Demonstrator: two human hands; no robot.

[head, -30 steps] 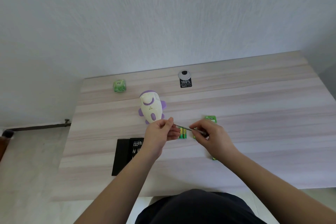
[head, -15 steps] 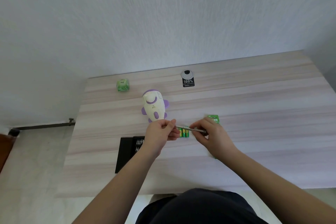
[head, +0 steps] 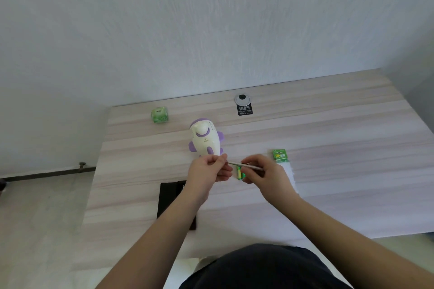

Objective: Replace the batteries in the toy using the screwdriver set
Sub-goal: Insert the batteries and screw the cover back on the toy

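Both bare forearms reach forward from the bottom of the view and converge over the table. The left hand (head: 207, 170) has its fingers curled, thumb and fingertips pinched together at its tip. The right hand (head: 264, 175) sits just beside it, fingers curled round a thin metal screwdriver (head: 244, 164)

Looks like a home or office desk, pale wood-grain tabletop (head: 328, 124) with cable grommet (head: 243, 99), plain white textured wall (head: 211, 19), tiled floor (head: 35, 218)

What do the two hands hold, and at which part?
The right hand grips the screwdriver by its handle; the left hand pinches its tip end.
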